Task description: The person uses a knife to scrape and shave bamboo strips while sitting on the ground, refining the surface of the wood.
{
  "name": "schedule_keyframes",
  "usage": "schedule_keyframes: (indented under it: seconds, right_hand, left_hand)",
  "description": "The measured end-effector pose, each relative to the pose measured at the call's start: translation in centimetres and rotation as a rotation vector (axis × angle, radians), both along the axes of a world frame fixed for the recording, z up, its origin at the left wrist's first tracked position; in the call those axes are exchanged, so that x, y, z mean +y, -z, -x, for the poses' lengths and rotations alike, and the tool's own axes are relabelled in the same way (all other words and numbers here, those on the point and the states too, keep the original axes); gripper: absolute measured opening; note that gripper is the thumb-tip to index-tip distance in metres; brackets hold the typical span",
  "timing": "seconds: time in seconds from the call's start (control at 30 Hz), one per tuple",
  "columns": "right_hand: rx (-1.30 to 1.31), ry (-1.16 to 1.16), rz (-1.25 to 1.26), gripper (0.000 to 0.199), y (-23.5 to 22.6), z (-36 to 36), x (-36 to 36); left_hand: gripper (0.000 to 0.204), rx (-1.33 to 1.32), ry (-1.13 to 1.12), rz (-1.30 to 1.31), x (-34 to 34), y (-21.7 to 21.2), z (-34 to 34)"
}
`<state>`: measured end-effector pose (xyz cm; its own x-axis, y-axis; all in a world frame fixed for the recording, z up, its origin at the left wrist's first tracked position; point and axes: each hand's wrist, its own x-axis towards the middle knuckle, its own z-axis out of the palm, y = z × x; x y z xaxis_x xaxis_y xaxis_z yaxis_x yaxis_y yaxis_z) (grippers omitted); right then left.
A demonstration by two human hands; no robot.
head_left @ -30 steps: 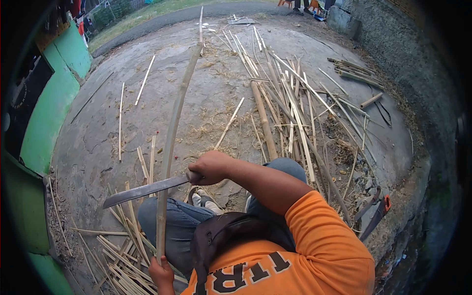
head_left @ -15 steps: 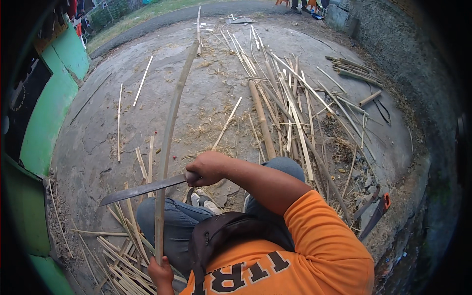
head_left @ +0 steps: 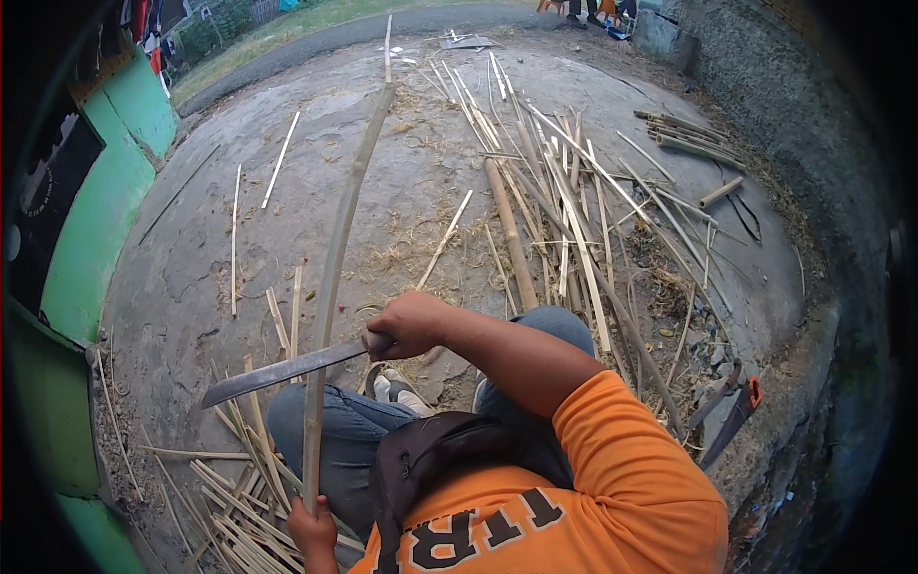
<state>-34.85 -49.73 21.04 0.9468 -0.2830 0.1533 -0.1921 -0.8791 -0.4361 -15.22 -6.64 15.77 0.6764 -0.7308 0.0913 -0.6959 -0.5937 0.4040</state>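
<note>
In my right hand (head_left: 408, 325) is the handle of a machete (head_left: 277, 373), its long dark blade pointing left. The blade crosses a long bamboo strip (head_left: 346, 206) and appears to touch it; the exact contact is hard to make out. My left hand (head_left: 314, 524) grips the strip's near end, beside my left thigh. From there the strip runs away from me, leaning slightly right toward its far end. Both hands are closed.
Cut bamboo strips (head_left: 244, 526) lie heaped at my near left. More strips and bamboo poles (head_left: 512, 234) spread across the ground ahead right. A handsaw (head_left: 734, 421) lies at the right, near the rough wall (head_left: 813, 115). A green wall (head_left: 86, 239) stands left.
The machete and my right hand have shifted very slightly right. The far part of the bamboo strip has moved a little right too. My left hand keeps its grip.
</note>
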Motion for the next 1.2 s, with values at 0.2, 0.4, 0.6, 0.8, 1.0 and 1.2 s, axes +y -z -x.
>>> schedule_keyframes:
  seconds: [0.2, 0.4, 0.6, 0.8, 1.0, 1.2]
  right_hand:
    - [0.062, 0.022, -0.038, 0.044, -0.2, -0.1, 0.0]
    - [0.038, 0.046, -0.151, 0.040, -1.7, 0.4, 0.2]
    - [-0.012, 0.100, -0.088, 0.032, -2.0, 0.3, 0.6]
    - [0.095, 0.265, -0.021, 0.022, -1.1, -0.5, 0.6]
    - [0.105, 0.234, 0.024, 0.016, -0.9, -0.9, 0.0]
    - [0.033, 0.342, 0.018, 0.017, -0.5, -0.7, -0.5]
  left_hand:
    - [0.083, -0.005, -0.009, 0.005, -0.2, 0.1, 0.2]
    - [0.083, 0.027, -0.002, 0.005, 0.1, 0.3, 0.0]
    - [0.082, 0.035, -0.016, 0.020, 0.2, 1.0, 0.2]
    - [0.079, 0.025, -0.009, -0.010, 0.2, 0.9, -0.8]
    - [0.078, -0.017, -0.001, -0.024, 0.1, 0.4, -0.4]
    - [0.076, -0.030, 0.015, -0.029, 0.3, 0.0, -0.2]
